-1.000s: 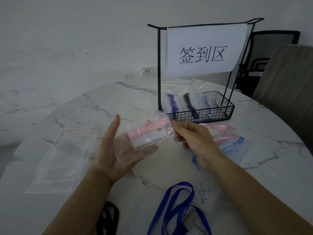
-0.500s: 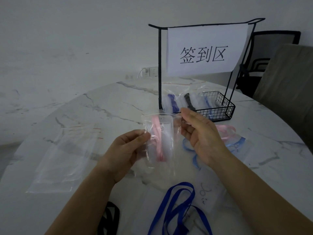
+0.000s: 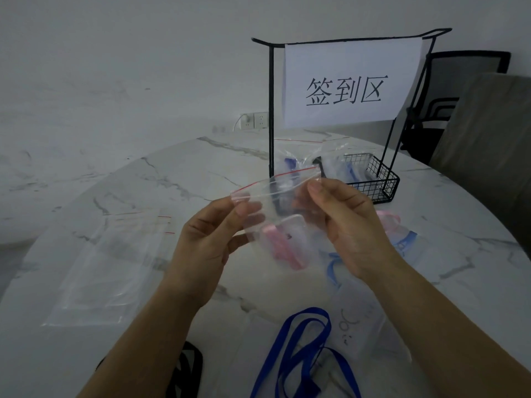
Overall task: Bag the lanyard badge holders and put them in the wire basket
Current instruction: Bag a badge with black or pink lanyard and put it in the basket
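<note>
**Nearly there: pink holder in its bag, seal to come**

Both hands hold one clear zip bag up above the bench. The left hand has a pinching grip on the bag's left top corner, thumb and forefinger on the red-lined strip. The right hand pinches the film at the other end of the mouth. The pink lanyard badge holder lies low inside the bag, between the two hands.

The mouth looks bowed open (the strip's two edges stand apart), so the step in hand is most likely the sealing. The next move calls for pressing the strip shut along its length, then carrying the bag to the wire basket. It stands beyond the hands and already holds bagged pieces.

A stack of spare bags lies to the left. A blue lanyard waits unbagged near the person.
</note>
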Motion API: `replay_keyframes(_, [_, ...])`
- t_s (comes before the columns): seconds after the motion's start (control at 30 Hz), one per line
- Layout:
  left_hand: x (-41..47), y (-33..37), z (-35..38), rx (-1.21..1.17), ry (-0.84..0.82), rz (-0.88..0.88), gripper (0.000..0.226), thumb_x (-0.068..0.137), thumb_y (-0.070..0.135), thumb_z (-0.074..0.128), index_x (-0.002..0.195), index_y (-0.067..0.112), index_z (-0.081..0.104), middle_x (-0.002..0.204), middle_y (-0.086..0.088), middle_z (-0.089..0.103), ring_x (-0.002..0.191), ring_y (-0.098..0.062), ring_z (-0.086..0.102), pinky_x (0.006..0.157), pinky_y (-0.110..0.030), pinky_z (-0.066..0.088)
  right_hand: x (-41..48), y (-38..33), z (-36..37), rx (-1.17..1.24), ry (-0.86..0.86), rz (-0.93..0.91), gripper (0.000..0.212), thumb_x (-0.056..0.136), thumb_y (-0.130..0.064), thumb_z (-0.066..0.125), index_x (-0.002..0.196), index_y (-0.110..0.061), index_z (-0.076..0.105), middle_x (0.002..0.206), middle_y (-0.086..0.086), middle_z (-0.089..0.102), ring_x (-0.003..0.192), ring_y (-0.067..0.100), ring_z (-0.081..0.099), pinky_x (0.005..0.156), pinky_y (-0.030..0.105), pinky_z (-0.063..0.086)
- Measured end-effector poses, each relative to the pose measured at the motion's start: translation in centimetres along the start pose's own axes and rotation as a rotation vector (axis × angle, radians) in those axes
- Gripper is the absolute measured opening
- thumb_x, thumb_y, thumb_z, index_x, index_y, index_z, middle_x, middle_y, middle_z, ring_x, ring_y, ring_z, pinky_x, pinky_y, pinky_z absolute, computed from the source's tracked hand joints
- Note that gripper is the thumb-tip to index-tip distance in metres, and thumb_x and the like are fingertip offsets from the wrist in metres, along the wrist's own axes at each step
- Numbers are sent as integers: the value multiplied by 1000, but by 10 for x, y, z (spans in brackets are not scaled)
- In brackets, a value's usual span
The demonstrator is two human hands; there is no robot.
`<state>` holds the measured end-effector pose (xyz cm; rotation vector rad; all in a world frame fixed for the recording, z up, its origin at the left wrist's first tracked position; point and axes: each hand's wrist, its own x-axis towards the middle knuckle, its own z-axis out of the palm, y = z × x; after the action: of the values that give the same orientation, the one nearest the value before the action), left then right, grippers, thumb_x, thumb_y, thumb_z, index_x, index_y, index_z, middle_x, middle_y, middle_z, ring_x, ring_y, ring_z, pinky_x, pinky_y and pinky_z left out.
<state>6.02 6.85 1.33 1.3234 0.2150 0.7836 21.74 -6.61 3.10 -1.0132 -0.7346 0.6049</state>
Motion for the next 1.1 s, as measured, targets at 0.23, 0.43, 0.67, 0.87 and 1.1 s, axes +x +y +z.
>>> replay_keyframes(0.23, [0,4,2,-7,53,8,17,88,30,69,99,20,76,106,-10,74,94,-31,71,71,-34,57,-1,-1,1,-231,-157,86,44,77,-43,80,113,-18,70,109,7,75,105,23,70,83,25,56])
replay_keyframes(0.43, [-1,4,2,-17,112,-14,15,84,26,67,92,16,77,97,-11,74,87,-25,72,65,-34,57,-5,3,1,-278,-148,124,22,69,-35,81,78,-15,78,79,9,73,63,8,65,53,15,49])
replay_keyframes(0.67, [-4,0,7,83,59,-22,29,81,30,72,101,9,76,97,-14,75,91,-28,72,72,-29,58,-8,4,8,-374,-175,93,20,74,-49,79,88,-36,79,74,-8,73,57,-2,60,52,12,46])
replay_keyframes(0.87, [-3,-5,9,124,13,-57,33,78,13,75,109,6,72,102,-15,75,94,-30,73,76,-31,59,-8,4,6,-395,-124,60,20,77,-46,74,90,-33,80,82,-5,77,74,6,71,62,16,53])
replay_keyframes(1.1, [-1,-1,5,48,114,-101,35,72,20,80,105,8,73,95,-14,75,85,-27,73,71,-31,59,-2,-4,0,-327,-74,60,14,72,-34,76,85,-33,81,78,0,77,68,9,69,56,19,50])
